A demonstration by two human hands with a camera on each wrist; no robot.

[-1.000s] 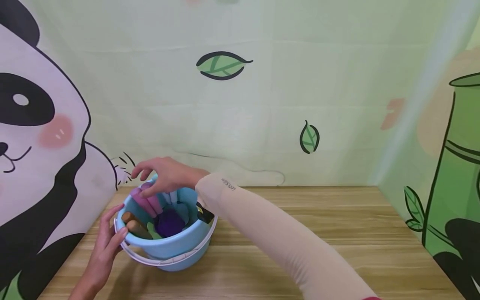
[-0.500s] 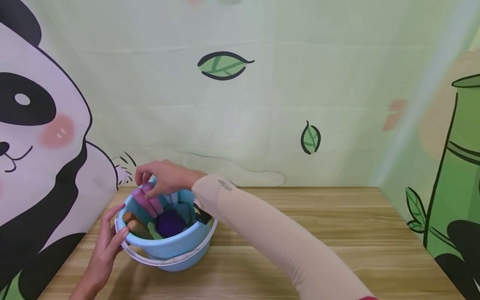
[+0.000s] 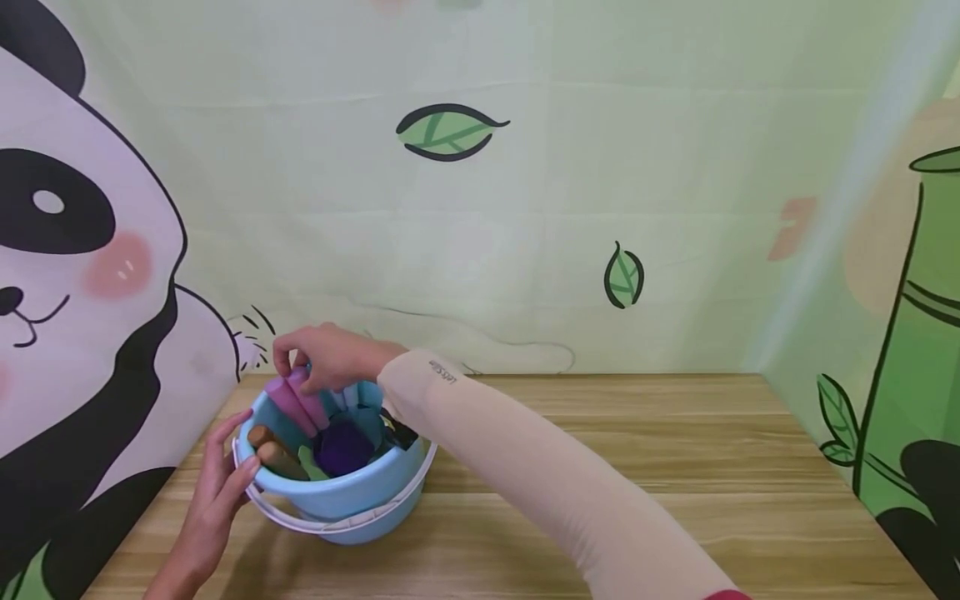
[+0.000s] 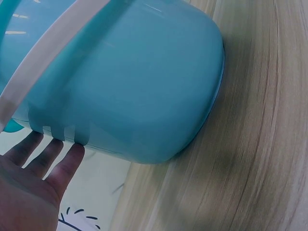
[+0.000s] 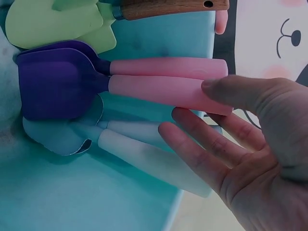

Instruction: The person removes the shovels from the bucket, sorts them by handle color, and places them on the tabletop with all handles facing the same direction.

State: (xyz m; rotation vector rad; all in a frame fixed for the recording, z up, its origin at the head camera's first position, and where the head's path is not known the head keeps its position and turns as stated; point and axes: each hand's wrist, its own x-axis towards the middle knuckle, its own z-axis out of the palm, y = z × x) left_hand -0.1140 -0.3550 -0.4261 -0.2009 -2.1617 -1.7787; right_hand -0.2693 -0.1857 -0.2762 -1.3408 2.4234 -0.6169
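A light-blue bucket (image 3: 337, 487) stands on the wooden table, several toy shovels leaning inside it. My left hand (image 3: 213, 496) holds its left side at the rim; in the left wrist view fingertips touch the blue wall. Above the far-left rim, my right hand (image 3: 337, 354) pinches the pink handle of a purple shovel (image 5: 53, 84), thumb on top and fingers beneath. A second purple shovel with a pink handle (image 5: 163, 66) lies right against it. Next to them are blue shovels with pale handles (image 5: 149, 156) and green ones with brown handles (image 5: 173, 8).
The bucket's white carry handle (image 3: 360, 517) hangs down around its front. A wooden tabletop (image 3: 637, 467) extends to the right. A fabric backdrop (image 3: 525, 208) with a panda, leaves and bamboo hangs behind and at both sides.
My right hand has come down a little onto the pink handles, and its fingers have closed in on one. The left hand and the bucket stay in place.
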